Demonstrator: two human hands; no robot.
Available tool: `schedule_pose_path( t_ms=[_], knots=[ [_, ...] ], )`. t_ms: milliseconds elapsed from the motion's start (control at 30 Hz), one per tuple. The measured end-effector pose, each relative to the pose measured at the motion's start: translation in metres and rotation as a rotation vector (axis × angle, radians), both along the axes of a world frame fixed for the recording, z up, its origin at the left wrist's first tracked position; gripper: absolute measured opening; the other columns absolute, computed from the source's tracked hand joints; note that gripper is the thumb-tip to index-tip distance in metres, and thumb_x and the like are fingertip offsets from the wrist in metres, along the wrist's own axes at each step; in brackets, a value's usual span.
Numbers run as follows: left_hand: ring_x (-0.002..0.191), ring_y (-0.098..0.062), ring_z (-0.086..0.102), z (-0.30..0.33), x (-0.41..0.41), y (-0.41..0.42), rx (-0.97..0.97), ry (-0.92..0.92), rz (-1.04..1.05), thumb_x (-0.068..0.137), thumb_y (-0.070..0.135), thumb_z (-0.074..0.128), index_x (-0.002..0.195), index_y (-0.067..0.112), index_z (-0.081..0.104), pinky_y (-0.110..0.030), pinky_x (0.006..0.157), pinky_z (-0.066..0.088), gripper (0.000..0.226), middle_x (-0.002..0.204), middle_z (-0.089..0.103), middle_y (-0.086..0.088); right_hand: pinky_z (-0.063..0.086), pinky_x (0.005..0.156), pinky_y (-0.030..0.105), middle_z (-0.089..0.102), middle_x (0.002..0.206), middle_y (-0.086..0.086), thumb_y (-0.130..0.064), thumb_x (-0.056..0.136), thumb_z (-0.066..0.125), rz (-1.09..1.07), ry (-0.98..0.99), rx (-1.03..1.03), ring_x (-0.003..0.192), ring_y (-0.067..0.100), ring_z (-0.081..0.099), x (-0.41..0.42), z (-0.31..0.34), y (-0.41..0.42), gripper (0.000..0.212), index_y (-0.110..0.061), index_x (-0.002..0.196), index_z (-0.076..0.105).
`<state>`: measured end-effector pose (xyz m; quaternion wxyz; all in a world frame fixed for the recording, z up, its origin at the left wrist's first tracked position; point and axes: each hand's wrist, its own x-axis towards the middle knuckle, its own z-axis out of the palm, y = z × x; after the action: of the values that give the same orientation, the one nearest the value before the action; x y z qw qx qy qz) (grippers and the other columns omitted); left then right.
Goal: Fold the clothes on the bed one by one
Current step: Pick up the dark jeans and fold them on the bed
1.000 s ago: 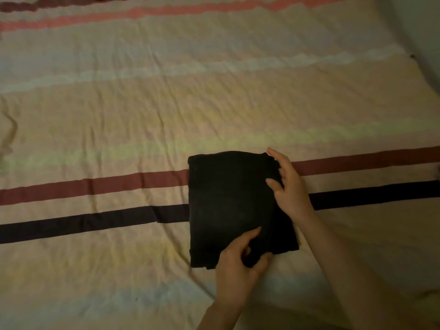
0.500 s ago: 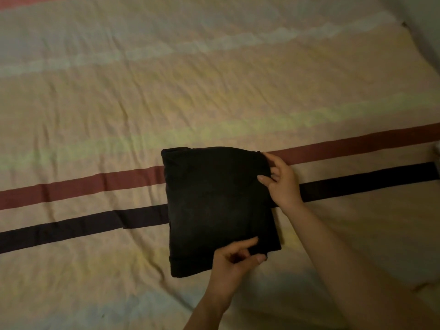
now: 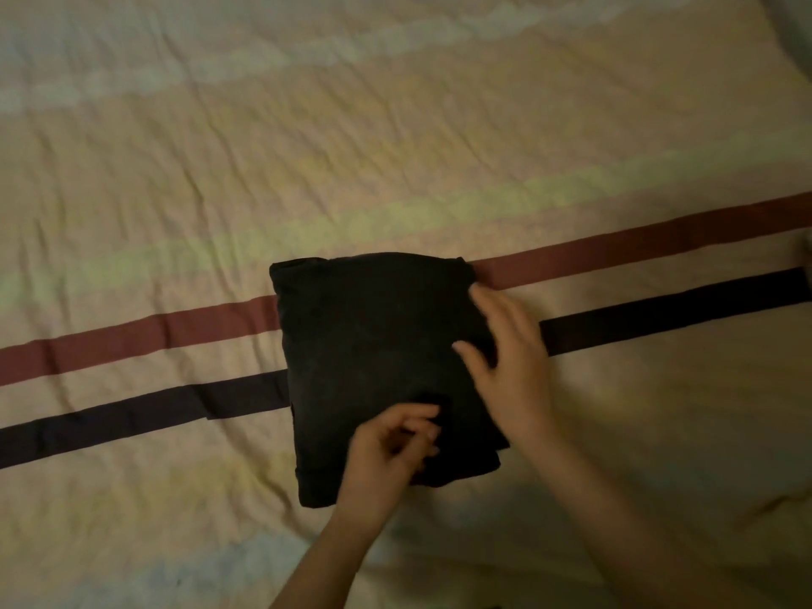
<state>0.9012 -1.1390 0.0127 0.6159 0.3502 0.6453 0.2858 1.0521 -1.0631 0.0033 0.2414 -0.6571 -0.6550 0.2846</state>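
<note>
A black garment (image 3: pixel 373 345), folded into a thick square, lies on the striped bed sheet (image 3: pixel 395 147) across its maroon and dark stripes. My left hand (image 3: pixel 386 459) is at the near right part of the garment, fingers curled and pinching the cloth at its near edge. My right hand (image 3: pixel 512 362), blurred by motion, lies over the garment's right side with thumb and fingers spread on top of the cloth. The garment's near right corner is hidden under my hands.
The wrinkled sheet with pale, green, maroon and dark stripes fills the view. The bed's right edge (image 3: pixel 802 37) shows at the upper right corner. No other clothes are in view.
The garment has been shifted a little to the left across the stripes. My right hand has moved from gripping the right edge to lying on top of the cloth. My left hand stays at the near edge.
</note>
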Motion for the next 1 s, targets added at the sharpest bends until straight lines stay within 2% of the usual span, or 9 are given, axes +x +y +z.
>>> schedule_pose_path(
  t_ms=[133, 267, 367, 533, 700, 767, 833, 900, 1000],
  knots=[
    [0.118, -0.006, 0.05, -0.014, -0.044, 0.007, 0.497, 0.691, -0.269, 0.083, 0.01, 0.068, 0.123, 0.026, 0.061, -0.023, 0.101, 0.039, 0.043, 0.131, 0.054, 0.004, 0.028, 0.112, 0.037, 0.038, 0.148, 0.006, -0.036, 0.081, 0.063, 0.389, -0.32, 0.085, 0.136, 0.02, 0.031, -0.021, -0.021, -0.034, 0.069, -0.014, 0.14, 0.038],
    [0.143, -0.021, 0.02, -0.034, -0.07, -0.001, 0.465, 0.986, -0.568, 0.089, 0.055, 0.044, 0.15, 0.023, 0.023, -0.041, 0.113, 0.02, 0.072, 0.158, 0.016, -0.007, 0.018, 0.111, 0.045, 0.021, 0.155, 0.007, -0.061, 0.085, 0.034, 0.44, -0.576, -0.073, 0.142, 0.02, 0.02, -0.012, -0.044, -0.04, 0.08, -0.011, 0.146, 0.024],
    [0.144, -0.023, 0.009, -0.049, -0.074, -0.002, 0.385, 1.072, -0.735, 0.081, 0.08, 0.025, 0.152, 0.019, 0.017, -0.044, 0.114, 0.006, 0.094, 0.159, 0.005, -0.009, 0.017, 0.109, 0.048, 0.019, 0.155, 0.009, -0.069, 0.082, 0.026, 0.482, -0.635, -0.119, 0.142, 0.02, 0.015, -0.003, -0.053, -0.036, 0.088, -0.01, 0.147, 0.02],
    [0.142, -0.023, 0.01, -0.068, -0.073, 0.011, 0.276, 1.068, -0.846, 0.072, 0.09, 0.017, 0.152, 0.02, 0.013, -0.047, 0.111, 0.002, 0.107, 0.158, 0.004, -0.008, 0.019, 0.111, 0.049, 0.008, 0.158, 0.005, -0.073, 0.083, 0.023, 0.505, -0.646, -0.188, 0.144, 0.019, 0.01, 0.0, -0.063, -0.028, 0.091, -0.013, 0.149, 0.01],
    [0.141, -0.016, -0.024, -0.071, -0.083, 0.018, 0.285, 0.969, -0.853, 0.062, 0.094, 0.001, 0.144, 0.034, -0.025, -0.049, 0.115, -0.009, 0.105, 0.152, -0.034, 0.001, 0.013, 0.116, 0.051, -0.019, 0.156, -0.002, -0.074, 0.083, 0.02, 0.491, -0.598, -0.234, 0.143, 0.014, -0.014, -0.003, -0.057, -0.027, 0.089, -0.022, 0.148, -0.011],
    [0.145, -0.02, -0.014, -0.061, -0.092, 0.014, 0.392, 0.879, -0.764, 0.074, 0.084, 0.022, 0.15, 0.035, -0.007, -0.051, 0.115, 0.004, 0.095, 0.157, -0.024, -0.002, 0.007, 0.116, 0.051, -0.028, 0.154, -0.003, -0.073, 0.08, 0.023, 0.455, -0.478, -0.251, 0.141, 0.015, -0.022, 0.0, -0.05, -0.029, 0.084, -0.034, 0.147, -0.01],
    [0.144, -0.026, 0.005, -0.057, -0.105, 0.002, 0.444, 0.798, -0.492, 0.077, 0.074, 0.043, 0.15, 0.037, 0.016, -0.048, 0.112, 0.015, 0.085, 0.159, -0.005, -0.01, 0.01, 0.111, 0.052, -0.022, 0.156, 0.004, -0.073, 0.077, 0.034, 0.327, -0.33, -0.213, 0.143, 0.023, -0.016, 0.001, -0.044, -0.033, 0.078, -0.048, 0.145, 0.006],
    [0.141, -0.017, 0.006, -0.052, -0.114, -0.005, 0.309, 0.652, -0.275, 0.072, 0.075, 0.054, 0.145, 0.051, 0.015, -0.044, 0.114, 0.017, 0.086, 0.157, -0.002, -0.002, 0.012, 0.113, 0.048, -0.021, 0.154, 0.001, -0.075, 0.074, 0.048, 0.211, -0.177, -0.263, 0.143, 0.025, -0.011, 0.0, -0.043, -0.036, 0.077, -0.057, 0.14, 0.014],
    [0.136, -0.013, 0.017, -0.053, -0.115, -0.004, 0.093, 0.367, -0.268, 0.066, 0.056, 0.072, 0.139, 0.059, 0.007, -0.036, 0.114, 0.024, 0.097, 0.142, 0.009, 0.014, 0.02, 0.116, 0.043, -0.008, 0.154, -0.002, -0.067, 0.068, 0.056, 0.166, -0.034, -0.34, 0.142, 0.023, 0.005, -0.004, -0.044, -0.032, 0.079, -0.059, 0.137, 0.017]
  ],
)
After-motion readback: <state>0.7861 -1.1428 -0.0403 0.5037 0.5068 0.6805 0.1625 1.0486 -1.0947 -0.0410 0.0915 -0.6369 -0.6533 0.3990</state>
